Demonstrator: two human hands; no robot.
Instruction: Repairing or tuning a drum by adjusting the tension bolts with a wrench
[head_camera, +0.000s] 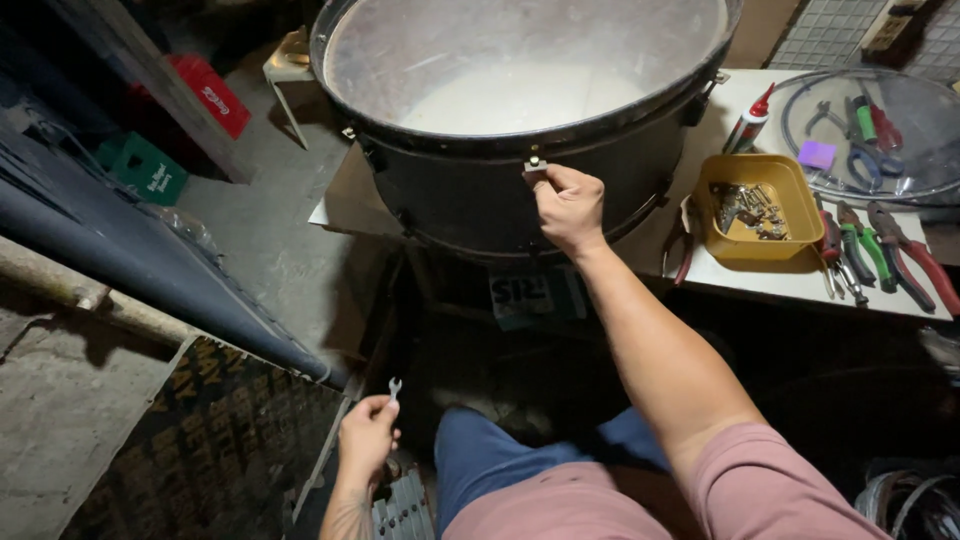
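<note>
A large black drum (480, 190) with a pale translucent drumhead (520, 60) stands in front of me on a white table. My right hand (568, 205) reaches up to the drum's rim and pinches a small metal tuning lug (535, 165) on the hoop. Low down by my knee, my left hand (367, 435) is closed around a small silver spanner (394, 388), its open jaw pointing up. My blue trousers and pink sleeve fill the bottom of the view.
A yellow tray (715, 235) of metal screws and parts sits on the white table (900, 295) at right, beside several pliers (890, 250). A clear round lid (900, 180) holds more tools. Red and green crates (210, 95) stand on the concrete floor at left.
</note>
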